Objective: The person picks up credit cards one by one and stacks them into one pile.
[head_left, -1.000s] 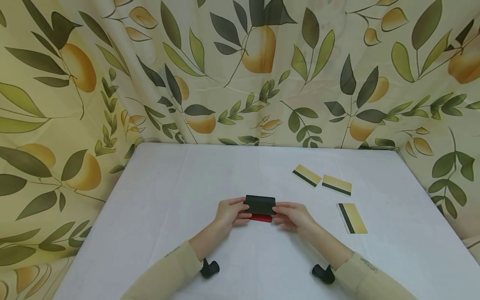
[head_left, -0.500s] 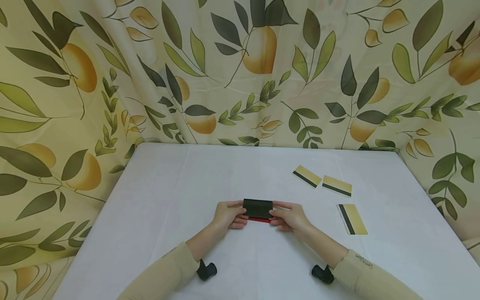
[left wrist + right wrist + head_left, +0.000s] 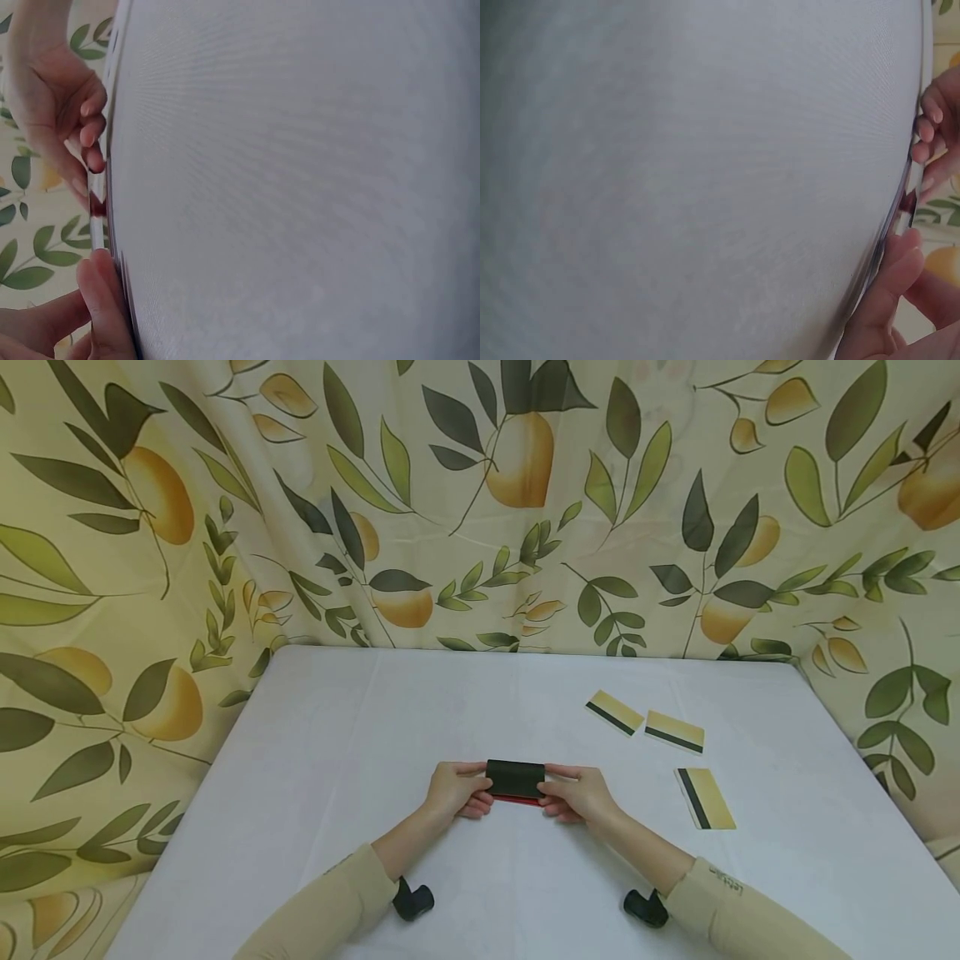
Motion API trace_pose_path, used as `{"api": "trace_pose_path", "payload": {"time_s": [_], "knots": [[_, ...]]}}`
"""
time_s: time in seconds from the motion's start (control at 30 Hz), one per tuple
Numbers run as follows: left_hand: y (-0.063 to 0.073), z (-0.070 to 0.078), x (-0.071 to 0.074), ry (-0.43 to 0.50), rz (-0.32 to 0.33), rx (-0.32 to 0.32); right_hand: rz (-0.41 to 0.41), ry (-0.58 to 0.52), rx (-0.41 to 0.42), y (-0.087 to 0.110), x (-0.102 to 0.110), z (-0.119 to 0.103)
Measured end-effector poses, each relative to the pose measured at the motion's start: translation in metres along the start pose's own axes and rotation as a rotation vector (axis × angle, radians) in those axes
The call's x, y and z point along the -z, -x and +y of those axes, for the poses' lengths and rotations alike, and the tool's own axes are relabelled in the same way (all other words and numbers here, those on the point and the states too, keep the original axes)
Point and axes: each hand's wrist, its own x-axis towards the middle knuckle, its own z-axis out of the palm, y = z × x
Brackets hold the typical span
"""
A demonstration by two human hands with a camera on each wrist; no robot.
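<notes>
- Comparing this moment with a second ago, we find the black case (image 3: 515, 779) a little nearer the person and slightly farther left; against half a second ago it has barely moved.
- Below its near edge we see a red strip (image 3: 517, 801), narrower than a second ago; we cannot tell whether it is part of the case.
- We see the left hand (image 3: 453, 789) pinching the left end of the case, and it too has shifted slightly toward the person over that second.
- We see the right hand (image 3: 583, 795) pinching the opposite end, so the case lies between both hands as it did before.
- From both wrist views we get the held thing only edge-on, and we cannot tell whether it touches the white desk (image 3: 337, 718).
- Off to the right, we find three striped cards in the same spots: one tilted (image 3: 614, 712), one just beside it (image 3: 674, 732), and one nearer the person (image 3: 705, 799).
- Behind the desk, we see the patterned curtain (image 3: 465, 585) unchanged.
</notes>
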Motion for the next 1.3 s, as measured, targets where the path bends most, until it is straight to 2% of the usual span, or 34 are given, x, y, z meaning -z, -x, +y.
{"api": "trace_pose_path", "payload": {"time_s": [0.4,0.63,0.83,1.03,1.3], "knots": [[-0.0037,-0.0028,-0.0015,-0.062,0.026,-0.007,0.039,0.072,0.014,-0.0013,-0.0022,0.0013],[-0.0042,-0.0037,-0.0019,-0.114,0.036,-0.037,0.049,0.115,0.032,-0.0049,-0.0011,0.0045],[-0.0027,-0.0024,-0.0029,-0.122,0.046,-0.044,0.079,0.135,0.022,-0.0059,-0.0009,0.0059],[-0.002,-0.0011,-0.0039,-0.143,0.063,-0.053,0.106,0.188,0.058,-0.007,-0.0017,0.0066],[-0.0018,-0.002,-0.0038,-0.123,0.061,-0.051,0.119,0.213,0.07,-0.0066,-0.0032,0.006]]}}
